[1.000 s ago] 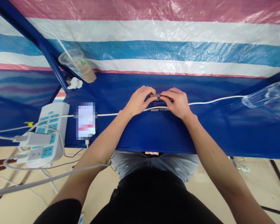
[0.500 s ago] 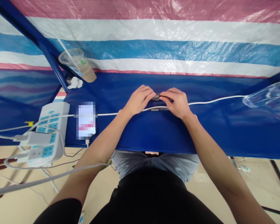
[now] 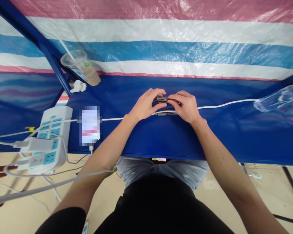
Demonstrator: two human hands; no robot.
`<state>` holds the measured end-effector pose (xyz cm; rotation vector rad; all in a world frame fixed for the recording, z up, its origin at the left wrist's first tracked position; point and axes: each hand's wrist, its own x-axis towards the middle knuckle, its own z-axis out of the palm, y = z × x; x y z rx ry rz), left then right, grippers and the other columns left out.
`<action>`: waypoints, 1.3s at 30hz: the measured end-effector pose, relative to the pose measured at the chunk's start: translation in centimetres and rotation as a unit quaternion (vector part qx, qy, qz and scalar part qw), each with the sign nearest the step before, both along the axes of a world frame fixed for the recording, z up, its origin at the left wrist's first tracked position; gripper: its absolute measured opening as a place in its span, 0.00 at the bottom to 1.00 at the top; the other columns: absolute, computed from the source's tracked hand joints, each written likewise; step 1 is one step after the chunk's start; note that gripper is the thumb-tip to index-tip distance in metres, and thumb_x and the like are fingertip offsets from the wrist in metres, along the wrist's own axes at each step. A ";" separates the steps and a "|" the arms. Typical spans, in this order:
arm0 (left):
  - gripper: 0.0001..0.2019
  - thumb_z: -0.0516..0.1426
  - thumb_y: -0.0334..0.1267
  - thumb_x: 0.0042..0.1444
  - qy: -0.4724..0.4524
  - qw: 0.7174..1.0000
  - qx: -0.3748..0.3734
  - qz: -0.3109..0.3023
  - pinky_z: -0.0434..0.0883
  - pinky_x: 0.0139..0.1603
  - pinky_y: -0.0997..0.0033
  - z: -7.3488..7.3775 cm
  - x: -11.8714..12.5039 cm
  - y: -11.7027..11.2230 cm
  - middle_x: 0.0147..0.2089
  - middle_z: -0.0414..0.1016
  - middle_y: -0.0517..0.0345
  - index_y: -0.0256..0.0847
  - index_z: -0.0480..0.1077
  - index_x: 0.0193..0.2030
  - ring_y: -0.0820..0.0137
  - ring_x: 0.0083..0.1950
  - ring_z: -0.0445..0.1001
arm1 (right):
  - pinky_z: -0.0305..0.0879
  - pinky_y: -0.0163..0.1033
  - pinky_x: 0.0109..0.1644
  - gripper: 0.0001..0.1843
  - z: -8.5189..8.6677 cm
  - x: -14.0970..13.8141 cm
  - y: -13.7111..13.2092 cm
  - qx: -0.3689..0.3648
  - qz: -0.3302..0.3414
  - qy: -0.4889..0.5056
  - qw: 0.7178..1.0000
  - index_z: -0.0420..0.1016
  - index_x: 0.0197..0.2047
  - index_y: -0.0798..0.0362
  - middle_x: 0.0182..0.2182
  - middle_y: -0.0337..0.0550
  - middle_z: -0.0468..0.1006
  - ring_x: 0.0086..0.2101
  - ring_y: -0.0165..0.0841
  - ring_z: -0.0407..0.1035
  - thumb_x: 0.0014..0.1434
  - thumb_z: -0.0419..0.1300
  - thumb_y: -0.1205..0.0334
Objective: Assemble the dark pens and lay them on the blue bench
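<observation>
While both hands curl inward over the deep blue metal counter, the head view shows the work gathered at their fingertips. The left hand and the right hand are bent and close together, not spread, pinching from either side a small flat dark grey piece. Its exact kind is too small to tell, and the fingers partly cover it. It sits between the hands, just beyond a long white cable that runs across the counter and carries a slim dark inline part right below the palms. The step in hand looks like close two-handed work on that piece, and the next move seems to call for steady fingertip control. To the left lie a white power strip with blue switches, a phone with a pixelated screen, a crumpled white tissue and a clear plastic cup with a straw. A clear plastic bottle lies at the right, before a striped woven tarpaulin.
</observation>
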<state>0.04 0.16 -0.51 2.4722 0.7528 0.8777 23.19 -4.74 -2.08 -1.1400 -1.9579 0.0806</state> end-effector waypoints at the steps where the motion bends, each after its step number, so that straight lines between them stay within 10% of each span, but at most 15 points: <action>1: 0.19 0.57 0.56 0.73 0.000 1.000 -0.001 0.002 0.71 0.54 0.62 -0.1 0.0 0.0 0.52 0.80 0.52 0.44 0.72 0.57 0.62 0.51 0.76 | 0.72 0.46 0.45 0.11 0.0 0.0 0.0 -0.003 -0.003 -0.002 1.000 0.85 0.45 0.48 0.36 0.45 0.84 0.37 0.40 0.75 0.74 0.61 0.56; 8: 0.25 0.46 0.56 0.78 0.023 1.000 0.007 0.005 0.71 0.60 0.58 0.3 0.1 0.1 0.47 0.81 0.50 0.41 0.75 0.45 0.61 0.51 0.76 | 0.72 0.46 0.46 0.12 0.0 -0.1 0.0 0.002 0.014 -0.004 1.000 0.86 0.45 0.48 0.37 0.45 0.84 0.38 0.40 0.75 0.74 0.61 0.55; 14: 0.21 0.57 0.58 0.72 0.002 1.000 -0.011 0.018 0.73 0.54 0.61 -0.2 0.0 0.1 0.54 0.79 0.51 0.44 0.71 0.59 0.61 0.52 0.76 | 0.72 0.47 0.45 0.12 0.0 0.2 0.1 -0.004 -0.005 0.006 1.000 0.86 0.45 0.48 0.36 0.45 0.84 0.37 0.41 0.75 0.73 0.61 0.55; 27: 0.28 0.41 0.57 0.79 0.038 0.999 0.005 0.033 0.70 0.53 0.58 -0.1 0.1 0.5 0.41 0.79 0.50 0.42 0.73 0.39 0.60 0.47 0.73 | 0.69 0.48 0.49 0.15 -0.1 -0.1 0.1 -0.018 -0.018 -0.030 0.999 0.86 0.49 0.46 0.40 0.45 0.86 0.40 0.42 0.76 0.76 0.57 0.53; 39: 0.18 0.49 0.52 0.78 -0.006 0.992 -0.007 0.130 0.70 0.53 0.62 -0.1 -0.3 0.9 0.44 0.82 0.54 0.44 0.74 0.48 0.62 0.47 0.77 | 0.63 0.54 0.52 0.19 0.3 2.1 0.7 0.019 -0.120 -0.005 0.993 0.86 0.42 0.45 0.40 0.45 0.86 0.42 0.44 0.74 0.75 0.57 0.47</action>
